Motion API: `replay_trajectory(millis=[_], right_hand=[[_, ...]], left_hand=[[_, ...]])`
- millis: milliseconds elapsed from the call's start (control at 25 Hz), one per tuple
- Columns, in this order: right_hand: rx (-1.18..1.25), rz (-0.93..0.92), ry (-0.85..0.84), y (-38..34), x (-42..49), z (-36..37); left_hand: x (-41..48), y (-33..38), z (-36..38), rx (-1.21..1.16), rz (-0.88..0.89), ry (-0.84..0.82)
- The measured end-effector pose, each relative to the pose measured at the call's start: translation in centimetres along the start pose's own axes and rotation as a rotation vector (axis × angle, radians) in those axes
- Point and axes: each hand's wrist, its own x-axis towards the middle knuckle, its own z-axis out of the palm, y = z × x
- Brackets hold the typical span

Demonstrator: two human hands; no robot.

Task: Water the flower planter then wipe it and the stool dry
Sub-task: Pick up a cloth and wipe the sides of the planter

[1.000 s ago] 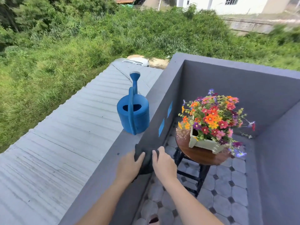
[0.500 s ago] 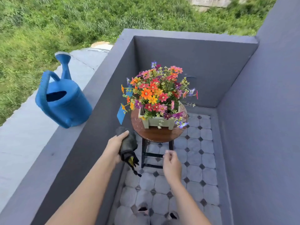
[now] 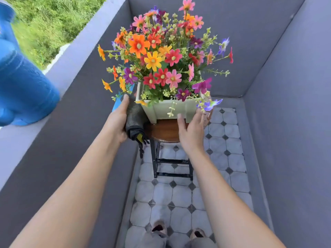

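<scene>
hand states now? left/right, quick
Left hand: closed on the rolled dark cloth, beside the planter.
Right hand: open, empty, fingers spread at the planter's front corner.

— How many hands are you seeing? 
— Two: a left hand and a right hand. 
— And what's sitting around them? 
— One dark cloth is lying in the left palm. One planter is standing between the hands on one stool. One blue watering can is showing far off to the left. Two shoes are showing below both.
</scene>
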Motion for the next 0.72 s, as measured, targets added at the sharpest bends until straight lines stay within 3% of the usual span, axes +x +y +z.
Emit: replay_trajectory(millis=[240,400,560,720], right_hand=[[-0.026,0.038,0.016,-0.5,1.4,-0.5],[-0.002,0.064,-0.049,-1.8,2.3,-2.8],[0.302,0.192,-0.109,-3.7,3.1,-4.7],[0.301,0.302,-0.096,-6.4,4.0,-5.2]], left_hand=[[-0.4,-0.1,1.2,0.116,0.150,-0.083],[-1.3,1.1,2.6,0.093,0.143,-0.107],[-1.8,2.6,4.3,0.071,0.141,0.012],[-2.0,3.5,5.3,0.058,0.136,0.044]])
